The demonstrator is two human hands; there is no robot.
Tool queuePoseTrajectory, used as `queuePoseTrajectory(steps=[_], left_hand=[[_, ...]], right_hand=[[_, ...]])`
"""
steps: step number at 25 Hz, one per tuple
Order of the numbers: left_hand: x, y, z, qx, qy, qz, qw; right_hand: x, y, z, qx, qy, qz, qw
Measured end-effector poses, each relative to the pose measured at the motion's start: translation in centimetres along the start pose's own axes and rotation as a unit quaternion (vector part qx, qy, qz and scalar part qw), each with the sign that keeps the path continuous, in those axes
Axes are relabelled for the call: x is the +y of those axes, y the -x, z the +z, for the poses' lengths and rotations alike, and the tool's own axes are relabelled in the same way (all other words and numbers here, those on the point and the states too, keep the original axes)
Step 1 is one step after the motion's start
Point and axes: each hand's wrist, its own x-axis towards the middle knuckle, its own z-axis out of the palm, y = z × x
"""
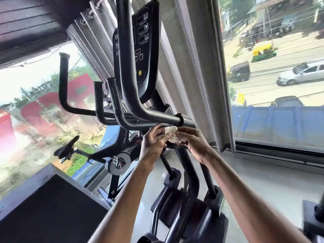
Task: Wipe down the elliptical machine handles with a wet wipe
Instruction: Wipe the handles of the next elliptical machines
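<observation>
Pinching the wipe (pixel 172 133) in my left hand (pixel 154 143) and right hand (pixel 192 144), I hold it just under the handle (pixel 154 117).

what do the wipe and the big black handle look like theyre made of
Wipe: seems a thin, soft nonwoven cloth or paper, white and matte; it crumples between the left hand and right hand.
Handle: probably a metal tube with a smooth black satin coating, judging by the soft highlights along its bend; a rubber sleeve cannot be ruled out.
</observation>
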Motion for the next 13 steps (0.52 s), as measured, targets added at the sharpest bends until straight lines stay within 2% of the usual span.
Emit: queuePoseTrajectory(steps=[3, 6, 8, 11, 12, 13], left_hand=[[-0.5, -0.6, -0.9, -0.041, 0.015, 0.017, 0.999], [-0.9, -1.0, -2.1, -0.126, 0.022, 0.030, 0.991], [-1.5, -1.6, -2.8, -0.160, 0.020, 0.041, 0.986], [-2.2, -2.1, -3.2, -0.120, -0.013, 0.079, 0.990], [-2.4, -2.0, -3.1, -0.092, -0.044, 0.105, 0.989], [-2.4, -1.8, -3.0, -0.070, -0.081, 0.138, 0.985]], right_hand=[[0.3, 1.5, 0.8, 0.030, 0.014, -0.025, 0.999], [1.3, 2.7, 2.7, 0.089, 0.023, -0.068, 0.993], [2.1, 3.2, 3.9, 0.162, 0.081, -0.098, 0.979], [3.9, 3.5, 5.4, 0.343, 0.195, -0.151, 0.906], [4.5, 3.8, 6.1, 0.381, 0.218, -0.152, 0.886], [4.9, 3.9, 6.7, 0.389, 0.214, -0.148, 0.884]])
